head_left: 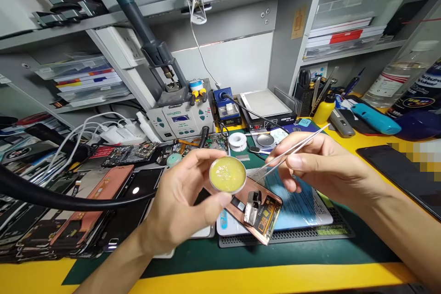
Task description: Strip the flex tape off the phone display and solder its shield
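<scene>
Tin (228, 174) of yellow paste sits in my left hand (182, 197), lid off, open face turned up toward me. Thumb below, fingertips on the upper rim, so the fingers are closed around the tin's edge. It is held up above the opened phone (257, 209), middle of the scene, near side of the bench.

My right hand (310, 165) pinches metal tweezers (292, 149) between thumb and first fingers, the rest curled under. The tweezers slant down to the left, tips just right of the tin's rim and not in the paste. I cannot tell if the tips hold anything.

The opened phone lies tilted on a blue sheet (299, 206), which sits on a black grid pad (310, 234) over the green mat (241, 257). A thick black hose (51, 197) runs in from the left, passing behind my left wrist. Stacked phone parts (69, 220) lie at near left. At the far side a grey rework station (179, 121) stands left of a blue soldering station (226, 110), with a solder spool (237, 141) just in front. A yellow bottle (324, 109) stands far right
</scene>
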Demonstrator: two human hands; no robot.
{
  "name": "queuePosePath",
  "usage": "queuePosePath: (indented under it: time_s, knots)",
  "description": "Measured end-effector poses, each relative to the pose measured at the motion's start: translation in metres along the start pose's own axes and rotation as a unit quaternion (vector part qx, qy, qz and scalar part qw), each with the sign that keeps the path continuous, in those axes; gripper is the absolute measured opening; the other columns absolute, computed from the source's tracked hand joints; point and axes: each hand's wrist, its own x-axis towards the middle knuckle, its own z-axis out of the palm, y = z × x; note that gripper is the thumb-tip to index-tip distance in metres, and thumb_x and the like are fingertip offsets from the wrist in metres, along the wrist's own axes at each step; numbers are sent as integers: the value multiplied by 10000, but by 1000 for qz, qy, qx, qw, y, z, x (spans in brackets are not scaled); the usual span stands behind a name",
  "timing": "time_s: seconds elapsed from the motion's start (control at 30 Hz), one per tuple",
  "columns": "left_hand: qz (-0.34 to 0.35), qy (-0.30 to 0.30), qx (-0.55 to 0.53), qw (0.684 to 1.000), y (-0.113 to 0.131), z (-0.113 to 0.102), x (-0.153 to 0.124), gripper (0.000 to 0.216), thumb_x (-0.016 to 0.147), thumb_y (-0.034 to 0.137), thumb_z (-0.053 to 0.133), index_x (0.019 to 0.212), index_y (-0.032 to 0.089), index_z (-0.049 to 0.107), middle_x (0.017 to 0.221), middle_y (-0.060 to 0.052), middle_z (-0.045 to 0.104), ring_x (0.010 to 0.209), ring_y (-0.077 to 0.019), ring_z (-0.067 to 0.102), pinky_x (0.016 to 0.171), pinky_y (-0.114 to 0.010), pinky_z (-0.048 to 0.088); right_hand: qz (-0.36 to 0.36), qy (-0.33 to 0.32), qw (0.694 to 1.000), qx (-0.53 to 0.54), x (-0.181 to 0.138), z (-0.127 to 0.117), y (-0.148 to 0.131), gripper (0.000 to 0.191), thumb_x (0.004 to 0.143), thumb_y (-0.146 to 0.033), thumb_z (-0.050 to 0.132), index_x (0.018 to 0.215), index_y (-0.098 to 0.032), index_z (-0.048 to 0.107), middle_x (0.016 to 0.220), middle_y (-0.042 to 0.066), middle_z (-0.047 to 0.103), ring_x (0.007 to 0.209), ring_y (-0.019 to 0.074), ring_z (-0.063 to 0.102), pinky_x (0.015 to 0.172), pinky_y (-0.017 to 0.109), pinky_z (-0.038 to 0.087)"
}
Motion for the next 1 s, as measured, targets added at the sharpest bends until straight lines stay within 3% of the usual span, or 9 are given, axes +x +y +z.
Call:
queuePosePath:
  time_s: [0.13,0.27,0.4,0.53,0.7,1.0]
  knots:
    - [-66,10,-161,985,7,-3,8,407,815,284,797,1205,193,727,1007,-69,787,940,-191,721,874,-261,539,7,8,1000,20,0,-1,1,186,755,-299,918,914,-230,852,901,41,834,551,129,723,485,192,557]
    - [-101,-5,-295,950,13,-1,12,401,860,325,658,1155,81,775,896,-148,787,870,-273,737,866,-380,560,12,18,999,23,0,-2,4,183,751,-296,916,915,-245,852,906,44,837,536,133,718,475,198,574]
    - [-140,-24,-381,914,15,3,12,452,860,359,591,1109,31,778,839,-158,745,782,-258,706,782,-398,570,1,29,999,21,-1,2,6,171,766,-292,902,925,-249,853,911,54,833,528,139,711,455,204,568]
    - [-151,-33,-400,903,12,7,11,464,905,398,487,1028,51,770,816,-140,706,710,-240,684,745,-419,565,-7,41,999,17,-5,12,8,152,806,-280,875,956,-278,856,901,45,827,525,130,698,486,217,583]
    - [-181,-44,-386,904,7,12,9,511,925,450,459,1028,47,757,742,-115,672,639,-228,648,714,-452,569,-14,28,999,-7,-9,20,16,134,824,-287,867,954,-315,852,667,7,755,518,128,676,511,214,581]
    - [-204,-49,-368,906,7,19,8,536,970,481,369,978,89,734,729,-77,614,618,-202,603,678,-430,566,-84,106,981,-138,-15,40,17,128,788,-301,894,900,-350,857,687,-1,779,499,147,712,465,179,609]
